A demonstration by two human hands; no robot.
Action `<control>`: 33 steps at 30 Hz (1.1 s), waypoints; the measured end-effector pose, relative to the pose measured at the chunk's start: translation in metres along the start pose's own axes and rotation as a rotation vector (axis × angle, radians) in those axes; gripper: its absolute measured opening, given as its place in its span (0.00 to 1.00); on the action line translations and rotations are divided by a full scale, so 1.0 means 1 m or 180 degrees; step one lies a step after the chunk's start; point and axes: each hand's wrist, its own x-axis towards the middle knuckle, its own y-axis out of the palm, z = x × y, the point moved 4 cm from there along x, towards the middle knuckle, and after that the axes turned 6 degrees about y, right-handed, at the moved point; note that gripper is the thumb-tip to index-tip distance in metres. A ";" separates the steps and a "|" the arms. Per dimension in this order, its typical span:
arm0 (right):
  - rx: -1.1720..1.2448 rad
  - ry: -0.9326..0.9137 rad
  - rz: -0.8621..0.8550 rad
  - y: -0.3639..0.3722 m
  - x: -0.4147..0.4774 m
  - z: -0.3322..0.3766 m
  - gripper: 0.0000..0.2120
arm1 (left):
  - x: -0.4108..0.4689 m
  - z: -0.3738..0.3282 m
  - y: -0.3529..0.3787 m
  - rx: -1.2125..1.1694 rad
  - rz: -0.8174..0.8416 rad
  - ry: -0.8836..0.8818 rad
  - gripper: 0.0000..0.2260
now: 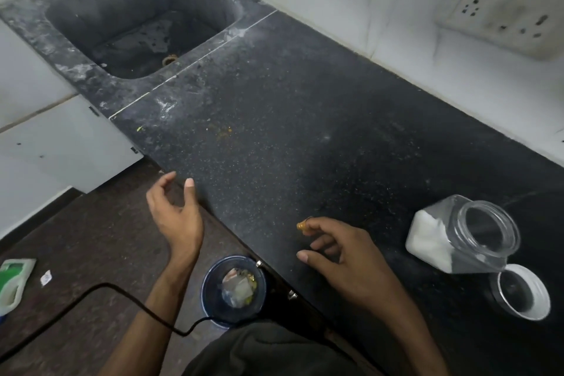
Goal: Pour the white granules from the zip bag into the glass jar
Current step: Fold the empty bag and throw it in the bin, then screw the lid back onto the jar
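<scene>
Dark speckled table (305, 107) runs diagonally, w/ a stone sink (140, 21) at 11 o'clock and white tiled wall behind. Glass jar (457, 235) lies tipped on its side at 3 o'clock, mouth open toward the camera, white granules (427, 238) heaped in its lower end. Its lid (522, 291) sits just beside it at 4 o'clock, hollow side showing. No zip bag on the table; a crumpled clear packet lies in the blue bin (233, 290) on the floor at 6 o'clock, prob. the bag, can't tell for sure.

Judging by that, pouring looks done or nearly so. Next move likely calls for standing the jar upright w/o spilling, then fitting the lid.

Right hand (338, 256) hovers low over the table near centre, palm down, fingers curled, thumb and forefinger pinching a small orange bit (300, 225), maybe a rubber band. Left hand (175, 210) hangs off the table's front edge at 9 o'clock, loosely spread, fingers half-curled, holding nothing. Black cable (100, 287) crosses the left forearm.
</scene>
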 end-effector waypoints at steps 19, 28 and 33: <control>-0.0314 0.0469 -0.2775 -0.161 -0.090 -0.077 0.27 | -0.207 -0.269 0.186 -0.0802 0.4759 0.2711 0.42; -0.0655 0.2449 -0.2236 -0.174 -0.106 -0.178 0.38 | -0.245 -0.240 0.227 -0.1187 0.4495 0.2406 0.42; -0.0534 0.2776 -0.1936 -0.172 -0.093 -0.195 0.45 | -0.243 -0.228 0.233 -0.1148 0.4648 0.2240 0.51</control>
